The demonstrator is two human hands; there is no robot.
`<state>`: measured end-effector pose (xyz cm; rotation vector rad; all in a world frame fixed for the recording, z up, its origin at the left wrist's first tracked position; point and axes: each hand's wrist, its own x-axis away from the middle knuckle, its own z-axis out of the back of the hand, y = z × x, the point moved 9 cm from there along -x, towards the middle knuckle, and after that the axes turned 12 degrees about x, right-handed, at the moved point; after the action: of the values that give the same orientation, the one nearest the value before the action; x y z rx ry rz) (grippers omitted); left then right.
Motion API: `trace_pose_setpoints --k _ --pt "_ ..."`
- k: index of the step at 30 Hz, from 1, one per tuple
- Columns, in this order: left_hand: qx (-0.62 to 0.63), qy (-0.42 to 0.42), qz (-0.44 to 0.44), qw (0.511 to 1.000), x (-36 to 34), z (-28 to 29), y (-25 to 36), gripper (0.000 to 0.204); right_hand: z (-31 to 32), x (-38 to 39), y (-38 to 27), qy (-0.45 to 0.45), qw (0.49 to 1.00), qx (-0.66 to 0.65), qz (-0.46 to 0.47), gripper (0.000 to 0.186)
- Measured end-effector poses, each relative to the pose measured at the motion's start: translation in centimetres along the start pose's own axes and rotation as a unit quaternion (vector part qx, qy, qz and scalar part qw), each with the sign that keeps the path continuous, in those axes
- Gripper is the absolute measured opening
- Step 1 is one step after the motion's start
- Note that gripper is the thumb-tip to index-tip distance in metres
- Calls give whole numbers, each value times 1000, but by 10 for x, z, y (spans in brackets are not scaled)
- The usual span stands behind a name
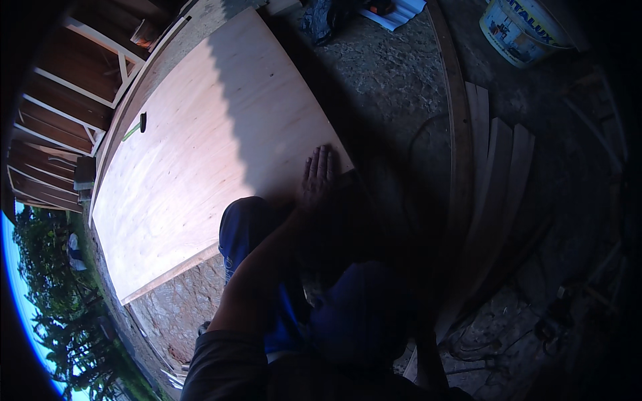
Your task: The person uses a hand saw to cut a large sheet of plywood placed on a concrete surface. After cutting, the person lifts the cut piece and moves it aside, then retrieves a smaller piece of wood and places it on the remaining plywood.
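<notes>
A large pale plywood panel (180, 154) fills the left and middle of the view, partly in bright sun and partly in shade. My left hand (317, 175) lies flat on its near right corner, fingers stretched out and pointing away from me. My left forearm reaches up to it from the lower left, past my knee in blue trousers (246, 224). A small black object with a green strip (142, 122) rests near the panel's far left edge. Deep shadow covers the lower right, and my right hand cannot be made out there.
Several wooden strips (498, 157) lie to the right, beside a long curved-looking board (457, 113). A white bucket (518, 33) stands at the far right. At the top are a black plastic bag (322, 23) and a white sheet (394, 15). Wooden framing (80, 87) stands at the left.
</notes>
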<state>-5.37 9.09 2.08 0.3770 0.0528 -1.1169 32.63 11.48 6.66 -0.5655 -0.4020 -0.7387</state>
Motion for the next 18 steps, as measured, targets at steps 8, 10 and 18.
trace_pose_setpoints --k 8,10,18 --pt "-44 -16 -20 999 -3 -7 -7 63 64 -118 -78 13 995 -101 -10 35" --pt "-50 -40 -22 998 5 -6 -1 63 107 -151 -115 20 982 -186 -15 35" --pt "10 -17 35 999 5 12 -4 65 15 24 13 31 995 55 72 45"
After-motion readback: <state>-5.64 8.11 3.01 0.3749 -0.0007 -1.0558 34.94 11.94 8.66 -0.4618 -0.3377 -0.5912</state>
